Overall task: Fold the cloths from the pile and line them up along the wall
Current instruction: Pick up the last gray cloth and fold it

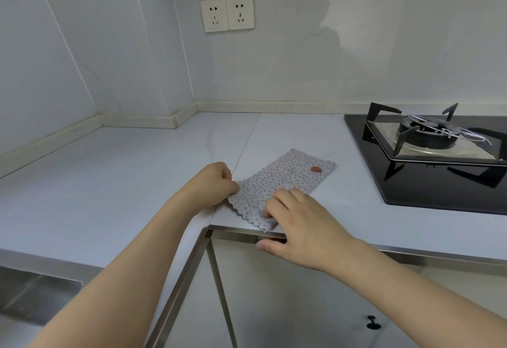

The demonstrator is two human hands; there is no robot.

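Note:
A grey cloth with small dots [285, 180] lies folded in a long strip on the pale countertop [109, 183], near its inner corner edge. A small reddish tag [315, 169] shows near the cloth's far end. My left hand [214, 183] pinches the cloth's near left corner with curled fingers. My right hand [299, 224] grips the near right corner, fingers on top and the thumb below the counter's edge. No pile of cloths is in view.
A black gas hob [428, 161] with a burner and pan support sits at the right, close to the cloth's far end. Two wall sockets [227, 14] are on the back wall. A steel sink rim [35, 290] shows at lower left, a cabinet knob [373, 323] below.

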